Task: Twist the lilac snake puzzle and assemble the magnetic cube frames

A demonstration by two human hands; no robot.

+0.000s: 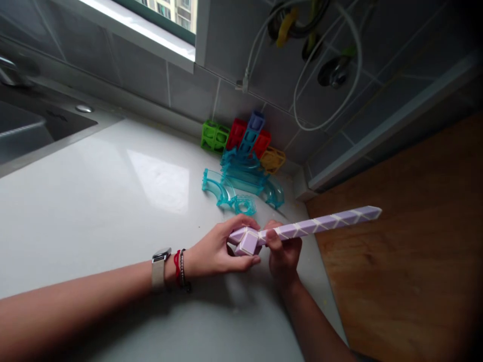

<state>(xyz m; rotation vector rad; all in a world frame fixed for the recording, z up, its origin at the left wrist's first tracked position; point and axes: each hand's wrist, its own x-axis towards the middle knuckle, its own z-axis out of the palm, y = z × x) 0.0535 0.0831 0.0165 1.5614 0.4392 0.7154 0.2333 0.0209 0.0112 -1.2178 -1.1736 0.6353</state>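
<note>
A lilac and white snake puzzle (317,225) is held in the air over the white counter. Most of it runs straight out to the right and ends in a point; its left end is folded into a small angular cluster. My left hand (222,246) is closed around that cluster, thumb below and fingers above. Just to the right, my right hand (283,251) grips the straight length near the fold, with the thumb on the near side. Some of the right fingers are hidden behind the puzzle.
Clear turquoise track pieces (245,176) lie on the counter (94,216) beyond my hands. Green blocks (215,137), red blocks (237,133) and a yellow block (272,160) stand by the tiled wall. A sink (33,125) is at the left, a wooden surface (396,281) at the right.
</note>
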